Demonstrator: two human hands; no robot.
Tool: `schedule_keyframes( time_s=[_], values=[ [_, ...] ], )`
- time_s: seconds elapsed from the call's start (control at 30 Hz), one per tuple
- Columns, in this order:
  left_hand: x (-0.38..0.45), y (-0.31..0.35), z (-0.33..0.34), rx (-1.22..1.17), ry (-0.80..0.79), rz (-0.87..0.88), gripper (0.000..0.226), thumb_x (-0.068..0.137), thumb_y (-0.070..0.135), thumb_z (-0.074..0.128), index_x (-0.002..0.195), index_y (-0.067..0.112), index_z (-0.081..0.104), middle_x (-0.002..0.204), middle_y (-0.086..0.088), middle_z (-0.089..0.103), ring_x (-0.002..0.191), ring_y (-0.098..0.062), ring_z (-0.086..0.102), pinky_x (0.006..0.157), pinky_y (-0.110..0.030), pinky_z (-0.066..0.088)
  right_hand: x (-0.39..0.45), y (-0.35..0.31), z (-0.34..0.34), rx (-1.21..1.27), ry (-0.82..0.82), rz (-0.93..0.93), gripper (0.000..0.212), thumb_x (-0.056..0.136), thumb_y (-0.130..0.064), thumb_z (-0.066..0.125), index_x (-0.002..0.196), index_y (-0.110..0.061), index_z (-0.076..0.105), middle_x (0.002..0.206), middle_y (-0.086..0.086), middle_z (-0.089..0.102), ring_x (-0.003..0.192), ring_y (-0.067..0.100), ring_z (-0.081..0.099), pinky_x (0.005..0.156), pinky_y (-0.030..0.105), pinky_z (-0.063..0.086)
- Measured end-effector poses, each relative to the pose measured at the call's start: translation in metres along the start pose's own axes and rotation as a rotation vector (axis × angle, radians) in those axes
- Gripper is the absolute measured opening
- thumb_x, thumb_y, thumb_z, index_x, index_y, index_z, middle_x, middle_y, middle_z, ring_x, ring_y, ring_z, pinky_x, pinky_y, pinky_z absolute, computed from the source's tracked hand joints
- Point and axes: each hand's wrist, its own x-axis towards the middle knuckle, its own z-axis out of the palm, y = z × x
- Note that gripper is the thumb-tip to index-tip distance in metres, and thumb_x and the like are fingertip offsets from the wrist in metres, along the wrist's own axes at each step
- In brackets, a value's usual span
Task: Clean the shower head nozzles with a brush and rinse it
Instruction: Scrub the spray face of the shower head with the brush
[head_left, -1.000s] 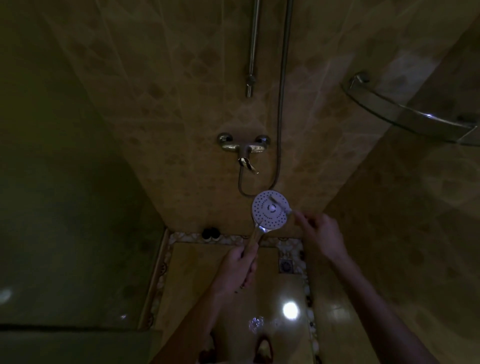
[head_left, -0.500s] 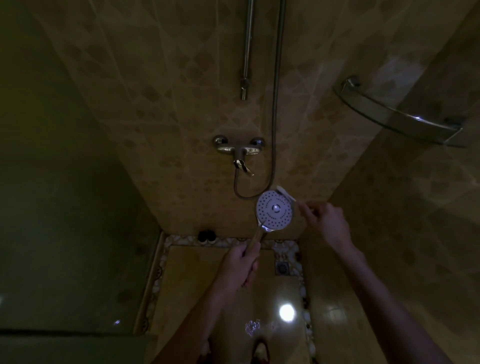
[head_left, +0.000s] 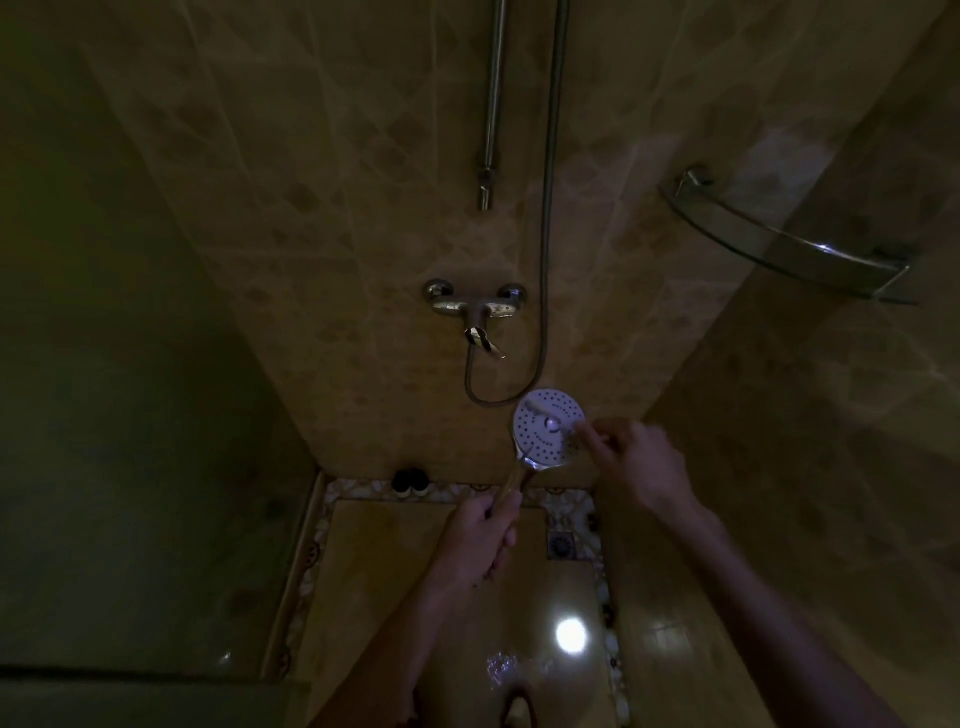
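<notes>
In the dim shower stall, my left hand (head_left: 480, 540) grips the handle of the round white shower head (head_left: 545, 439), whose dotted nozzle face is turned up toward me. My right hand (head_left: 636, 465) is closed on a small pale brush (head_left: 537, 408) that lies across the upper left of the nozzle face, bristle end at the rim. The brush handle is mostly hidden by my fingers. A hose (head_left: 545, 234) loops from the head's handle up the wall.
A chrome mixer tap (head_left: 475, 306) sits on the tiled back wall, with a vertical riser rail (head_left: 491, 104) above it. A glass corner shelf (head_left: 779, 244) juts out at the upper right. A floor drain (head_left: 561, 543) and a small dark object (head_left: 410, 480) lie below.
The brush has swept from the right rim of the shower head across its face to the upper left. My right hand has moved closer over the head.
</notes>
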Motion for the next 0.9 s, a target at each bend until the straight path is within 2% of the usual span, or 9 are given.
schedule_keyframes(
  time_s=[0.07, 0.1, 0.2, 0.27, 0.37, 0.5, 0.67, 0.8, 0.9],
  values=[
    [-0.001, 0.001, -0.002, 0.001, -0.002, 0.008, 0.031, 0.096, 0.036, 0.050, 0.072, 0.017, 0.048, 0.054, 0.006, 0.049, 0.035, -0.008, 0.037, 0.035, -0.018, 0.026, -0.011, -0.004, 0.009, -0.071, -0.055, -0.110, 0.050, 0.091, -0.069, 0.031, 0.059, -0.036, 0.048, 0.056, -0.006, 0.054, 0.056, 0.010, 0.057, 0.052, 0.032, 0.046],
    [-0.001, 0.002, -0.002, 0.005, -0.005, 0.018, 0.030, 0.096, 0.036, 0.050, 0.073, 0.017, 0.048, 0.055, 0.005, 0.049, 0.036, -0.008, 0.037, 0.035, -0.018, 0.026, -0.010, -0.003, 0.008, -0.083, -0.059, -0.134, 0.051, 0.090, -0.070, 0.031, 0.060, -0.035, 0.051, 0.055, -0.007, 0.054, 0.055, 0.008, 0.056, 0.051, 0.031, 0.045],
    [-0.004, 0.003, -0.003, 0.017, -0.009, 0.033, 0.030, 0.096, 0.036, 0.050, 0.074, 0.015, 0.049, 0.056, 0.004, 0.049, 0.039, -0.010, 0.037, 0.038, -0.021, 0.028, 0.011, 0.005, -0.010, -0.028, 0.004, -0.052, 0.052, 0.089, -0.068, 0.033, 0.081, -0.031, 0.069, 0.060, -0.010, 0.060, 0.058, 0.009, 0.059, 0.053, 0.030, 0.047],
    [-0.006, 0.002, -0.002, 0.034, -0.013, 0.046, 0.032, 0.095, 0.037, 0.051, 0.072, 0.015, 0.049, 0.052, 0.007, 0.049, 0.038, -0.009, 0.038, 0.038, -0.021, 0.029, 0.022, 0.010, -0.019, -0.049, 0.078, -0.004, 0.045, 0.094, -0.060, 0.039, 0.087, -0.027, 0.070, 0.065, -0.007, 0.063, 0.064, 0.015, 0.063, 0.056, 0.031, 0.050],
    [-0.008, 0.004, -0.001, 0.031, -0.014, 0.038, 0.032, 0.095, 0.036, 0.051, 0.072, 0.015, 0.049, 0.049, 0.008, 0.049, 0.037, -0.008, 0.039, 0.038, -0.020, 0.028, 0.015, 0.004, -0.012, 0.004, 0.043, -0.039, 0.053, 0.091, -0.067, 0.030, 0.076, -0.030, 0.064, 0.059, -0.007, 0.060, 0.056, 0.012, 0.060, 0.053, 0.031, 0.050],
    [-0.007, 0.005, -0.003, 0.012, 0.004, 0.022, 0.031, 0.096, 0.036, 0.050, 0.071, 0.017, 0.048, 0.050, 0.008, 0.048, 0.036, -0.007, 0.038, 0.037, -0.019, 0.028, -0.007, -0.003, 0.005, -0.154, -0.005, -0.194, 0.054, 0.089, -0.071, 0.027, 0.059, -0.031, 0.047, 0.054, -0.008, 0.051, 0.054, 0.008, 0.055, 0.051, 0.029, 0.047],
    [-0.007, 0.005, -0.003, 0.020, 0.004, 0.030, 0.031, 0.096, 0.035, 0.051, 0.071, 0.017, 0.049, 0.054, 0.005, 0.049, 0.038, -0.007, 0.038, 0.037, -0.019, 0.029, 0.011, 0.001, -0.017, 0.006, 0.085, -0.009, 0.057, 0.085, -0.071, 0.029, 0.054, -0.026, 0.046, 0.050, -0.008, 0.049, 0.049, 0.011, 0.051, 0.047, 0.025, 0.033],
    [-0.009, 0.003, -0.004, 0.019, 0.006, 0.038, 0.030, 0.096, 0.034, 0.050, 0.072, 0.016, 0.049, 0.052, 0.007, 0.049, 0.037, -0.007, 0.038, 0.037, -0.019, 0.028, -0.001, -0.007, 0.000, -0.039, 0.031, -0.018, 0.060, 0.087, -0.075, 0.025, 0.058, -0.028, 0.050, 0.055, -0.006, 0.055, 0.054, 0.011, 0.057, 0.051, 0.031, 0.047],
    [-0.007, 0.001, -0.007, 0.016, 0.005, 0.049, 0.031, 0.097, 0.034, 0.048, 0.073, 0.014, 0.048, 0.050, 0.007, 0.048, 0.037, -0.008, 0.038, 0.037, -0.020, 0.027, -0.008, -0.009, 0.013, -0.125, 0.023, -0.086, 0.063, 0.087, -0.076, 0.026, 0.058, -0.025, 0.051, 0.054, -0.005, 0.055, 0.054, 0.011, 0.057, 0.052, 0.029, 0.048]
  ],
)
